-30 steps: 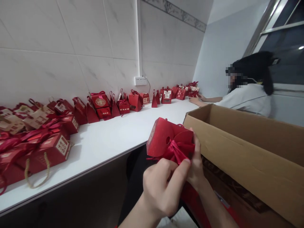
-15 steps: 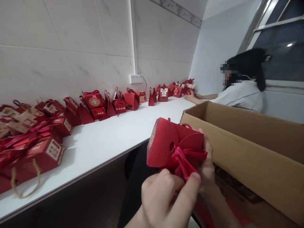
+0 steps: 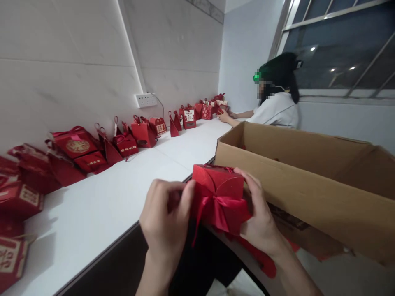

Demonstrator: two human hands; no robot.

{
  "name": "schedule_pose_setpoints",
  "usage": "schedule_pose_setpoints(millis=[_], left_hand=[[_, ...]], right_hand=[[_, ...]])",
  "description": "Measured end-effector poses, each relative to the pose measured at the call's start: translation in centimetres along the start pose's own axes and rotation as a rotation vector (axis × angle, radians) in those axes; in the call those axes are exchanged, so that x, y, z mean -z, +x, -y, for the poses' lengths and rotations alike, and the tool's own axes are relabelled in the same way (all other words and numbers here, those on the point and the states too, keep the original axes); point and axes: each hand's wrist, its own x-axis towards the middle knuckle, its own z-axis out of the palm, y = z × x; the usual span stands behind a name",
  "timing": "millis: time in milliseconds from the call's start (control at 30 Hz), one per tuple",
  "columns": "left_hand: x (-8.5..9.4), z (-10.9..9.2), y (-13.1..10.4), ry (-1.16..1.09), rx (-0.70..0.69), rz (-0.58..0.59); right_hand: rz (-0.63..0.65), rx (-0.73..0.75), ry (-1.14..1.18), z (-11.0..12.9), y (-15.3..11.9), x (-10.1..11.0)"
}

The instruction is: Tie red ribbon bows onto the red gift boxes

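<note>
A red gift box (image 3: 205, 179) with overlapping curved flaps is held above my lap, in front of the table edge. A shiny red ribbon (image 3: 220, 207) crosses its near face, gathered at the centre, with one thin end hanging down on the left. My right hand (image 3: 257, 209) grips the box from the right side, thumb up near the top edge. Against the box's left edge, my left hand (image 3: 166, 216) has its fingers curled and thumb and forefinger closed together. What lies between those fingertips is hidden.
An open cardboard carton (image 3: 296, 181) stands close on the right. Along the wall, the white table (image 3: 111, 197) bears several red gift boxes (image 3: 78, 148). A co-worker in a white top (image 3: 274, 111) sits at the far end, hands on a red box. A socket strip (image 3: 145, 100) is on the wall.
My left hand has moved from the ribbon below the box to its left edge. The box has turned, its ribboned face now towards me. The view has swung right.
</note>
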Motion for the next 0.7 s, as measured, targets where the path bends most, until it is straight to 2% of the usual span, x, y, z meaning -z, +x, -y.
schedule_pose_setpoints(millis=[100,167,233,300,333,433,600,633,700], left_hand=[[-1.4,2.4,1.4,0.051,0.158,0.164],[-2.3,3.7,1.9,0.090,0.276,0.242],[-3.3,4.4,2.2,0.090,0.359,0.340],[-4.6,4.7,2.4,0.046,0.384,0.489],[-5.3,4.7,2.4,0.013,0.380,0.564],[-7.6,4.1,2.7,-0.066,0.350,0.732],[-11.2,3.4,3.7,-0.076,0.296,0.845],[-11.9,3.4,3.9,-0.075,0.293,0.858],[-13.2,3.5,4.3,-0.072,0.296,0.880]], right_hand=[[-0.053,-0.178,0.081,0.1,0.3,0.1],[-0.174,-0.405,0.306,-0.1,0.9,0.2],[-0.248,-0.659,0.638,-0.3,1.6,0.5],[-0.198,-0.843,0.943,-0.7,2.4,1.1],[-0.150,-0.887,1.043,-0.9,2.7,1.4],[-0.045,-0.867,1.131,-1.7,3.6,2.4],[0.131,-0.772,0.993,-3.6,5.2,3.7],[0.143,-0.745,0.947,-4.1,5.6,3.9],[0.082,-0.657,0.760,-5.1,6.3,4.4]])
